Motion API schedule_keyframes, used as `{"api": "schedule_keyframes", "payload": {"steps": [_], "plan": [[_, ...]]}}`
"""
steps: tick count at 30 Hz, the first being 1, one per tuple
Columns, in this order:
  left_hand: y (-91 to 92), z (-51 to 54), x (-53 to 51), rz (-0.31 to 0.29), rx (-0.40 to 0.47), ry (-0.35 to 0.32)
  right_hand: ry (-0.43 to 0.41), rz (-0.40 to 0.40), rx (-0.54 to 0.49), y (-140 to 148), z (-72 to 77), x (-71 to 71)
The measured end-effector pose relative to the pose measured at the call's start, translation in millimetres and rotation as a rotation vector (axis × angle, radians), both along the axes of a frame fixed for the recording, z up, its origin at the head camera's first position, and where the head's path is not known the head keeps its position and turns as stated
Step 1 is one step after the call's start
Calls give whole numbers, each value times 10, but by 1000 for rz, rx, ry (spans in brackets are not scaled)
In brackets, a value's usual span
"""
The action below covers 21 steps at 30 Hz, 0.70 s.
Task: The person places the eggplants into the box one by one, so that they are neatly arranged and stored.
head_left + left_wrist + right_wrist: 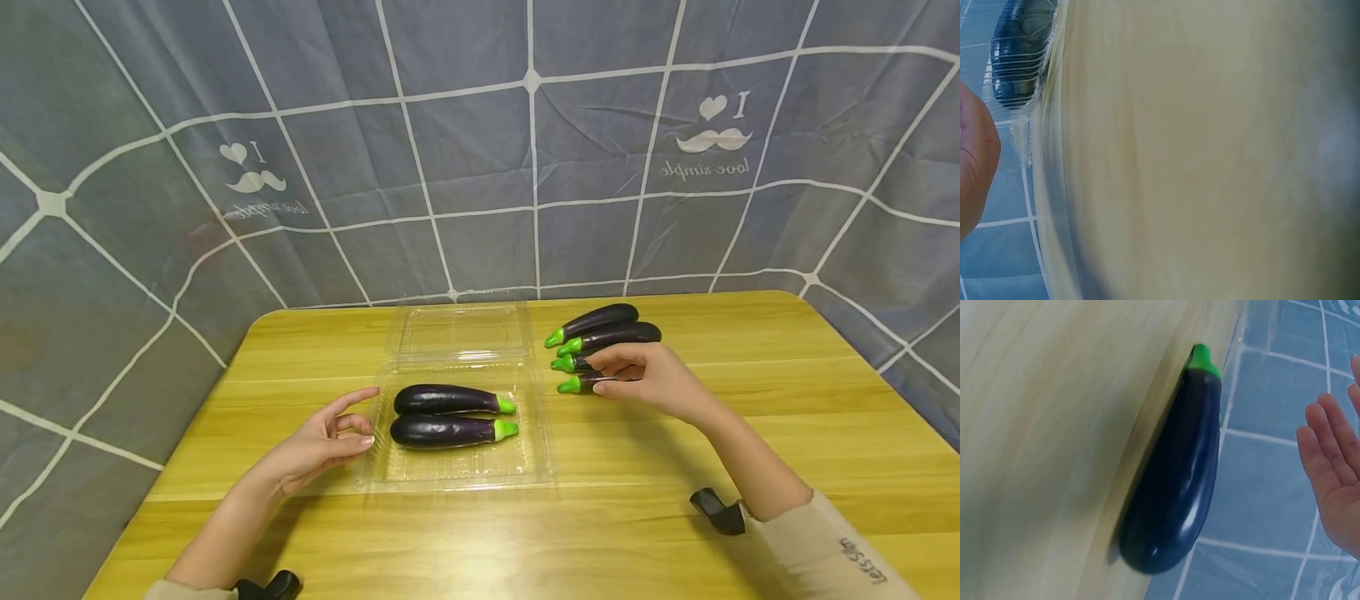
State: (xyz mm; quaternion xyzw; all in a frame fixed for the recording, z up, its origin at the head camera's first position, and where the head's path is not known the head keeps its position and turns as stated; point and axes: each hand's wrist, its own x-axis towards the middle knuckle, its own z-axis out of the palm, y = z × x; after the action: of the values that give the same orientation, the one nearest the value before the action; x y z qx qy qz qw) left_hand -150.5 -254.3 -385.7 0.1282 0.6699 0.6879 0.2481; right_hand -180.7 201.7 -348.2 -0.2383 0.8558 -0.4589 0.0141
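Two dark purple eggplants (442,431) with green stems lie side by side in the base of a clear plastic clamshell box (465,475), its lid (457,329) folded back behind. At the box's left edge is my left hand (322,442), fingers loosely bent and holding nothing; whether the fingertips touch the box I cannot tell. Above the loose eggplants on the right hovers my right hand (652,379), partly covering the nearest ones. In the right wrist view its fingers (1329,437) look extended and apart from the nearest eggplant (1172,475).
Several loose eggplants (615,335) lie in a stack of rows on the wooden table (525,542), stems toward the box. A grey curtain (480,167) with white lines hangs behind and around the table. Black straps' mounts (720,510) sit at both wrists.
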Motion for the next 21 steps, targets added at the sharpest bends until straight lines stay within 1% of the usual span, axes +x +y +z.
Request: {"api": "schedule_keyframes", "payload": {"steps": [6,9,13,17,21], "plan": [[27,15,-14,-11,6,2,-34,-52,21,160,22,20],[41,30,-20,-22,27,6,-32,-75,41,240,33,26],[47,41,-23,-29,39,9,-8,-102,80,353,37,18],[33,26,-24,-27,27,7,0,-139,118,464,1,-13],[14,15,-18,-13,-2,1,-17,-175,127,553,-32,-42]]}}
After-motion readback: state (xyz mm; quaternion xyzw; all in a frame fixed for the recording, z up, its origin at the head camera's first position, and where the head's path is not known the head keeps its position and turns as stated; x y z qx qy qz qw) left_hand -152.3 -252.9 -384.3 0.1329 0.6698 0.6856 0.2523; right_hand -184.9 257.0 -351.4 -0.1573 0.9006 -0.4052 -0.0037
